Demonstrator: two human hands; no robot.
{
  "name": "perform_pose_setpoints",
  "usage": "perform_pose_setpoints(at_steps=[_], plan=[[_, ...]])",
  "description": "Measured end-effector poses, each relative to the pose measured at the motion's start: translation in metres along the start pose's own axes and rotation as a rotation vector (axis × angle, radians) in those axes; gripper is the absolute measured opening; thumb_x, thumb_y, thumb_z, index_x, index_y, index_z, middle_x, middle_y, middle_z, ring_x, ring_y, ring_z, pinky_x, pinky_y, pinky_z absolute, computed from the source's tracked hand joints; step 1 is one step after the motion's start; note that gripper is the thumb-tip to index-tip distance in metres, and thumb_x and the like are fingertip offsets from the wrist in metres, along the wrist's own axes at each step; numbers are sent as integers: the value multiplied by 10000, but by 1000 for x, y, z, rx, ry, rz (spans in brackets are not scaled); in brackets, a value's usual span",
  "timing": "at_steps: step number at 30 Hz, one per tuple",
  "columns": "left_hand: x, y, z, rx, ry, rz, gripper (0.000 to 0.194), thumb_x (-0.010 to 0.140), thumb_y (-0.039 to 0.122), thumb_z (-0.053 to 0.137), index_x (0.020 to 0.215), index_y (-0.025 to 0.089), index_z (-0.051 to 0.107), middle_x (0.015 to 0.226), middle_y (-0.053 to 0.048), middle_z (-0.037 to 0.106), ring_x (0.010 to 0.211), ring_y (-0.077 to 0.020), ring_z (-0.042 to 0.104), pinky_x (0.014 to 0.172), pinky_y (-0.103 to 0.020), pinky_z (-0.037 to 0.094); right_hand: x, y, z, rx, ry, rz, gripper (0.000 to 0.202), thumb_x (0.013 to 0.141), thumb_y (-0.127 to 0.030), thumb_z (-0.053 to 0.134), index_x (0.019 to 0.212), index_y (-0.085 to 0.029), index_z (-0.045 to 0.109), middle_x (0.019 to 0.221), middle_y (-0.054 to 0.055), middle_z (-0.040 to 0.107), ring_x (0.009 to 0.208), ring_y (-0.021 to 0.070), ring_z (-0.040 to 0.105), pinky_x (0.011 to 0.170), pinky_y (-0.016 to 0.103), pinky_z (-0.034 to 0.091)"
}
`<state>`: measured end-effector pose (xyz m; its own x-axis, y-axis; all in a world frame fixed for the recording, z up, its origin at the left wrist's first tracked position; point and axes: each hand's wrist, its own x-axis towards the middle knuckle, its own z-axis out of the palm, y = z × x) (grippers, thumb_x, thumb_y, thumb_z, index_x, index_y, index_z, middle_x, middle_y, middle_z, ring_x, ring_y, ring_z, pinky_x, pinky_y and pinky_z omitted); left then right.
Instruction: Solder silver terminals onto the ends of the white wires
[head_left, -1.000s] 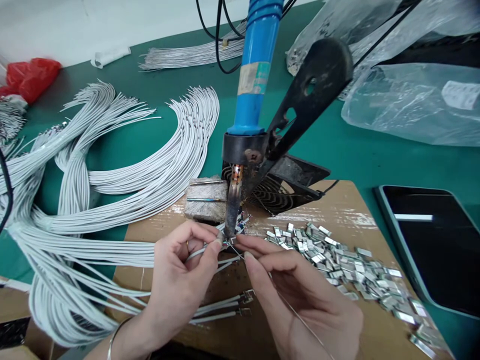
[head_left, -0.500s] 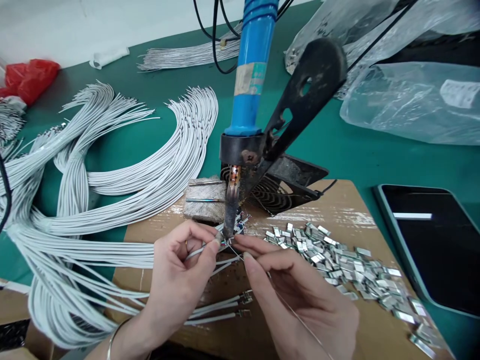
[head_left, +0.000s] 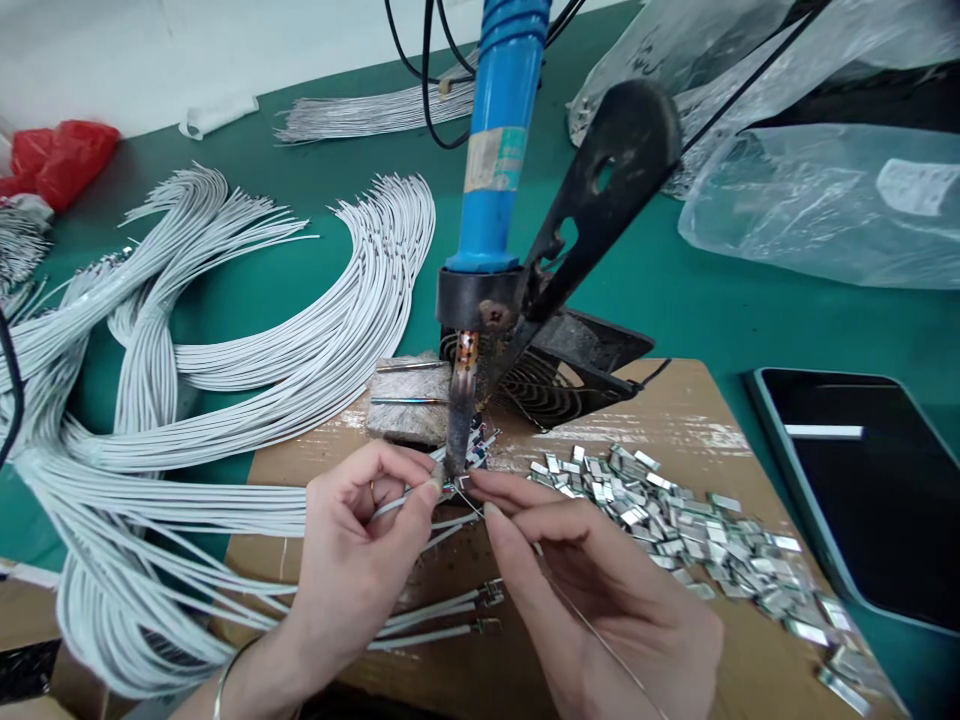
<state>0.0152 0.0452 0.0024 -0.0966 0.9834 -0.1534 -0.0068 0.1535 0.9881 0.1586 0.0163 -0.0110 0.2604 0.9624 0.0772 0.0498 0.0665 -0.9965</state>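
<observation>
My left hand (head_left: 367,545) pinches the end of a white cable (head_left: 391,506) between thumb and fingertips, just under the tip of a soldering iron. The blue-handled soldering iron (head_left: 491,190) points down, clamped in a black holder (head_left: 480,298). Between the thumb and fingers of my right hand (head_left: 600,590) runs a thin solder wire (head_left: 600,635), its end at the iron's tip. A small metal connector at the cable's end is mostly hidden by fingers and tip. Finished-looking cable ends with metal connectors (head_left: 491,592) lie below on the cardboard (head_left: 675,400).
Small metal connectors (head_left: 675,520) are heaped on the right. A phone (head_left: 870,490) lies beyond them. Behind the iron sits a black fan (head_left: 577,365), next to a wrapped block (head_left: 409,400). Bundles of white cables (head_left: 300,340) fill the left; plastic bags (head_left: 817,210) lie at back right.
Both hands keep nearly the same place and grip. The soldering iron and its holder have shifted slightly to the left in view.
</observation>
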Motion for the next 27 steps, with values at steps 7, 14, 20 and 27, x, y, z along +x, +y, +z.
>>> perform_pose_setpoints(at_steps=[7, 14, 20, 27], plan=[[0, -1, -1, -7, -15, -9, 133, 938, 159, 768, 814, 136, 728, 941, -27, 749, 714, -27, 655, 650, -50, 479, 1, 4, 1, -5, -10, -24, 171, 965, -149, 709, 814, -221, 670, 1103, -25, 803, 995, 102, 791, 904, 109, 585], [0, -3, -1, 1, -19, 6, 130, 938, 154, 761, 814, 138, 727, 935, -20, 735, 699, -19, 640, 645, -51, 467, 1, 1, -1, -13, -22, -21, 172, 972, -144, 708, 828, -226, 662, 1113, -48, 799, 1006, 76, 783, 913, 88, 570], [2, 0, 0, 68, -27, 16, 136, 920, 147, 743, 791, 129, 704, 941, -38, 741, 678, -27, 624, 598, -60, 453, 1, 5, 1, 2, -5, -48, 178, 956, -123, 713, 818, -222, 661, 1104, -50, 800, 973, 79, 787, 896, 96, 580], [4, 10, 6, 112, 7, 53, 119, 833, 123, 751, 730, 110, 694, 855, -56, 735, 634, -50, 637, 562, -74, 470, -3, 3, 4, 19, 70, 1, 163, 943, -160, 737, 808, -233, 684, 1075, -47, 801, 929, 73, 787, 880, 86, 579]])
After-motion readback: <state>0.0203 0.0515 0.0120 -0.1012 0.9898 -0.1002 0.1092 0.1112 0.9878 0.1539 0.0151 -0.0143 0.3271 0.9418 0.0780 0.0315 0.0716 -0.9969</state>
